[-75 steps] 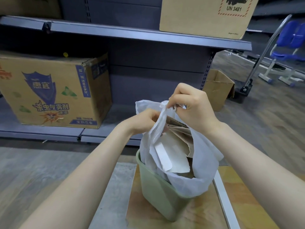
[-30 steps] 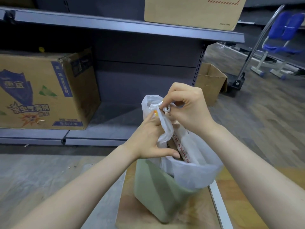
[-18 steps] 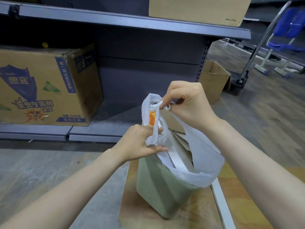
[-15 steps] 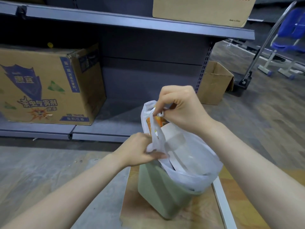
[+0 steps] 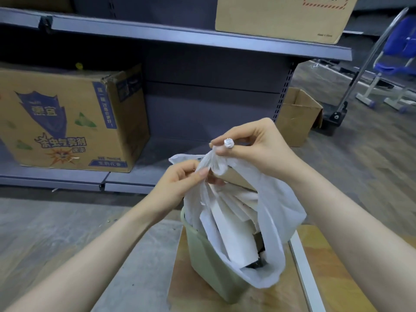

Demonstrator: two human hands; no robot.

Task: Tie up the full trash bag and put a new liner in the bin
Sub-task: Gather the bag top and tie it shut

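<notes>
A white trash bag [image 5: 276,212] full of paper and card sits in a pale green bin [image 5: 202,255] on a wooden board. My right hand [image 5: 258,147] pinches the bag's twisted top above the bin, with the gathered end poking out between the fingers. Just below and to the left, my left hand [image 5: 180,181] pinches the bag's plastic beneath that twist. The bag's mouth still gapes on the near side, showing the paper inside.
A grey metal shelf unit [image 5: 202,41] stands behind the bin, with a printed cardboard box [image 5: 67,122] on its lower shelf and another box [image 5: 281,16] above. A small open carton [image 5: 297,115] sits on the floor to the right, near a trolley handle [image 5: 360,70].
My right hand has twisted the bag's top into a tight end and lifted it. My left hand has moved up from the bin's rim to the plastic under the twist.
</notes>
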